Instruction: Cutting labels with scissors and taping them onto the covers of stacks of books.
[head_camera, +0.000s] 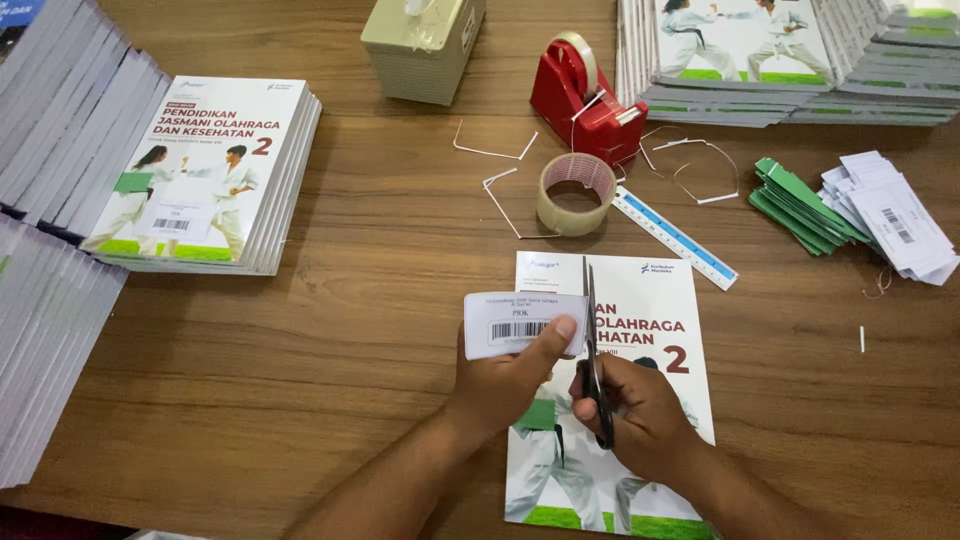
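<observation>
My left hand (505, 380) pinches a small white barcode label (515, 323) by its lower right corner, above a thin white book (655, 330) lying flat on the wooden table (300, 350). My right hand (640, 415) grips black-handled scissors (592, 340), blades pointing away from me and running along the label's right edge. Both hands hover over the book's cover, which shows figures in white martial-arts suits.
A roll of clear tape (576, 193) and a red tape dispenser (585, 100) sit beyond the book, with a blue-white ruler (675, 238) beside them. Green slips (795, 205) and white labels (895, 215) lie at right. Book stacks (215, 170) stand left and far right.
</observation>
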